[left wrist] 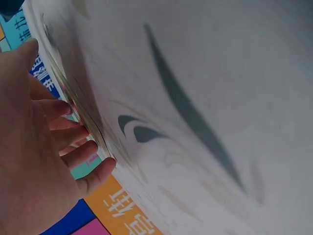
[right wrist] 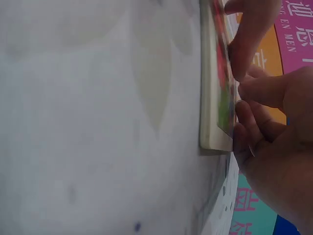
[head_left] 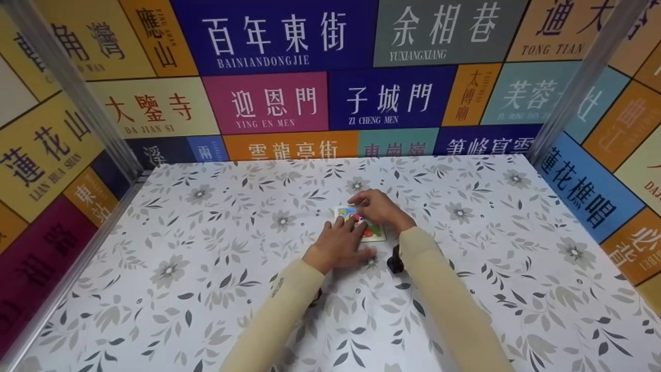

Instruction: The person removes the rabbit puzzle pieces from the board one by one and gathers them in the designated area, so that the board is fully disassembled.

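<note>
A small, thick picture board (head_left: 375, 234) with a pale edge and a bright cartoon print lies flat on the table. Across its left and front part my left hand (head_left: 341, 245) rests with fingers spread and fairly straight. My right hand (head_left: 379, 208) is over the board's far right part, fingers bent down toward it. In the right wrist view the right thumb and fingertips (right wrist: 244, 127) meet the printed face of the board (right wrist: 209, 98); no separate piece shows between them. The left wrist view has the left fingers (left wrist: 78, 134) along the board's edge. Both hands partly hide the print.
A white table (head_left: 232, 310) with a grey leaf and flower pattern lies under everything. Walls of coloured panels with Chinese lettering (head_left: 276, 103) stand behind it and at both sides. Dark wrist-worn devices (head_left: 396, 261) show under the cream sleeves (head_left: 449, 289).
</note>
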### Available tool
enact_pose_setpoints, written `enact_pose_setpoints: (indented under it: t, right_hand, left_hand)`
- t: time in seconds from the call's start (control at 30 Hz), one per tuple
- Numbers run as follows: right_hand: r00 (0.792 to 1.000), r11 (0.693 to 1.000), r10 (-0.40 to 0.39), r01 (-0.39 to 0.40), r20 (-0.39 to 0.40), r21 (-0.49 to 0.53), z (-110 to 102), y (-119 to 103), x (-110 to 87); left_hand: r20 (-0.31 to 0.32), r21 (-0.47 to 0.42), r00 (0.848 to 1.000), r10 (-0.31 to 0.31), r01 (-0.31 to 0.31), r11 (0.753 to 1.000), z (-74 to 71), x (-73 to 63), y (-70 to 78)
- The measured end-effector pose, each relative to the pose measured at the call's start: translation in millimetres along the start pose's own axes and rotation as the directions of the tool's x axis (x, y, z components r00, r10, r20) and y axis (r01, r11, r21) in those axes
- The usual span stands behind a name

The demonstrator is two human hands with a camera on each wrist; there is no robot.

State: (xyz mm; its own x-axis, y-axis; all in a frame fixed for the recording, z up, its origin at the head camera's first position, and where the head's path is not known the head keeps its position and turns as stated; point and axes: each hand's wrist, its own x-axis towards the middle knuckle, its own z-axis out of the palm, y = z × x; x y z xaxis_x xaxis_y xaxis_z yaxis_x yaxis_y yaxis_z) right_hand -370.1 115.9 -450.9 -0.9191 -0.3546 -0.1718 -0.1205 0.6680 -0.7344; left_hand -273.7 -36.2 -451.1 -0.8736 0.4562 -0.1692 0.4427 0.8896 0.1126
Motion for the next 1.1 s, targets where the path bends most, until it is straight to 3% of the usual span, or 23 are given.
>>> enact_pose_setpoints:
  t: [0.4,0.63,0.83,1.1]
  right_hand:
    - [0.999,1.0,-0.014,0.013,0.042,0.018,3.3,1.1,4.7]
    - [0.997,0.999,-0.05,0.049,0.051,0.018,4.5,0.2,3.1]
    - [0.999,0.999,-0.029,0.028,0.028,0.015,3.5,2.6,2.3]
    - [0.998,1.0,0.002,-0.001,0.068,-0.003,2.9,-3.7,2.1]
  left_hand:
    - [0.117,-0.061,0.991,-0.061,0.068,0.996,-8.7,-0.9,4.4]
    - [0.105,-0.044,0.992,-0.066,0.071,0.997,-12.2,-1.8,4.3]
    - [0.117,-0.043,0.992,-0.035,0.04,0.998,-14.5,-1.4,-0.5]
    - [0.112,-0.059,0.993,-0.044,0.051,0.997,-14.0,-2.9,-0.3]
